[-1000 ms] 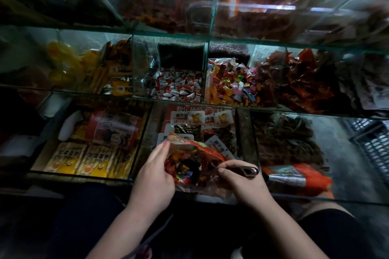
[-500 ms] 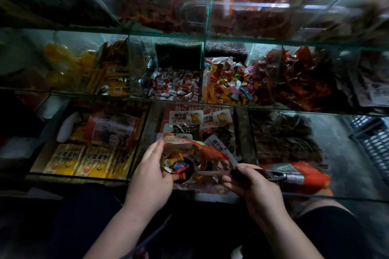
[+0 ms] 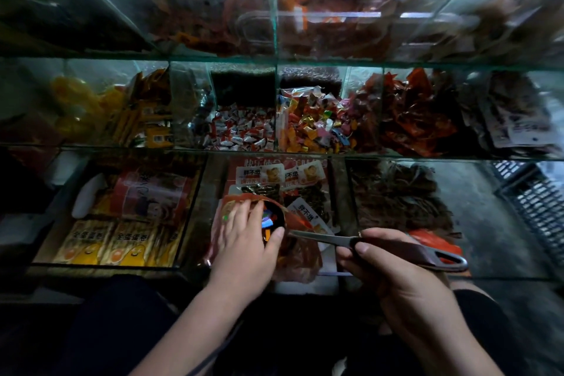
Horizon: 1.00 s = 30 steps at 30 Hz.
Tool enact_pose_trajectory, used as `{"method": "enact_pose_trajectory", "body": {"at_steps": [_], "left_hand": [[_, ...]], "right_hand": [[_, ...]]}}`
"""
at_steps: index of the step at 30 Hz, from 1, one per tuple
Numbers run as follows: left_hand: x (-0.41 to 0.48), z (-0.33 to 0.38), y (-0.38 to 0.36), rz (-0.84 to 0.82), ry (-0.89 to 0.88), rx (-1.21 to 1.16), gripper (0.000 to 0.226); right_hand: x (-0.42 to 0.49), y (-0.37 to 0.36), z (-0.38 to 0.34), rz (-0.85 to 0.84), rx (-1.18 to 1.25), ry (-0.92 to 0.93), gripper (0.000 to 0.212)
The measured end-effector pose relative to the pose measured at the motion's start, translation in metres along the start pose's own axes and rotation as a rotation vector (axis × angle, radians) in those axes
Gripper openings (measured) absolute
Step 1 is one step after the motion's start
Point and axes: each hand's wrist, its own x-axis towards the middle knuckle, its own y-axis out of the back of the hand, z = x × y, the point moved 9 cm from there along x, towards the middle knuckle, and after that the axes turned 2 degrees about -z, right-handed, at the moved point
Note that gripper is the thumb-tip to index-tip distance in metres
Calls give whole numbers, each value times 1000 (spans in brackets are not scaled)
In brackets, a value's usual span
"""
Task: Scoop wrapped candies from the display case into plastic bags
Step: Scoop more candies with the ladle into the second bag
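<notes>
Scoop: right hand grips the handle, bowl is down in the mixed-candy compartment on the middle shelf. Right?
Wrong on the bowl. Head view: the right hand grips the scoop by its handle, but the bowl is in the mouth of the plastic bag held by the left hand, not in the mixed-candy compartment.

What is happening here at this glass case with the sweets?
A person is bagging wrapped candies. The left hand grips the plastic bag at its mouth, holding it open. The right hand holds a metal scoop by the handle; its bowl, loaded with colourful candies, is inside the bag's opening, in front of the glass display case.
</notes>
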Motion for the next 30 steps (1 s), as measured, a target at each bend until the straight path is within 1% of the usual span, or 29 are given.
{"method": "enact_pose_trajectory", "body": {"at_steps": [2,4,7,10,13,15,17,20,25,26,27,29,30], "left_hand": [[3,0,-6,1,6,-33,68],[1,4,-6,52,-29,-34,62],[-4,18,4,170,-141,-68,49],[-4,41,25,264,-293,-125,40],[8,69,47,277,-427,-110,38],[20,85,60,258,-473,-90,42],[31,100,73,262,-507,-92,47],[50,113,89,263,-502,-208,48],[73,113,98,309,-399,-359,45],[74,110,95,302,-376,-371,41],[75,106,91,283,-355,-376,37],[75,98,82,241,-323,-365,30],[74,94,78,227,-313,-350,28]], "right_hand": [[-8,-4,-8,-14,-18,39,21],[-15,-5,-14,-14,-25,66,20],[-22,-4,-24,15,0,75,18],[-23,-2,-39,52,35,94,17],[-20,-1,-53,83,67,119,21],[-16,-2,-60,107,92,135,24],[-12,-4,-70,111,137,160,18],[-1,-5,-84,132,183,216,15],[34,-22,-101,124,220,351,14],[44,-27,-103,127,171,390,17],[53,-31,-105,141,66,439,19],[69,-43,-112,164,-346,602,16],[73,-54,-115,131,-580,699,10]]}}
